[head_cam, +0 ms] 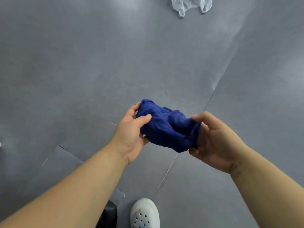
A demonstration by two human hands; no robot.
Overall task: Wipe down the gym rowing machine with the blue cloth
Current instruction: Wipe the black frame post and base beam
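Both hands, left [131, 134] and right [215, 142], clamp the bunched cloth [167, 127] above the floor [65, 63]; right fingers seem blurred

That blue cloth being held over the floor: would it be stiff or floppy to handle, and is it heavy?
Probably floppy: the blue cloth is bunched into soft folds and sags between the left hand and the right hand. It looks light, since fingertips alone pinch it up. Its fuzzy, textured surface suggests it is unlikely to slip.
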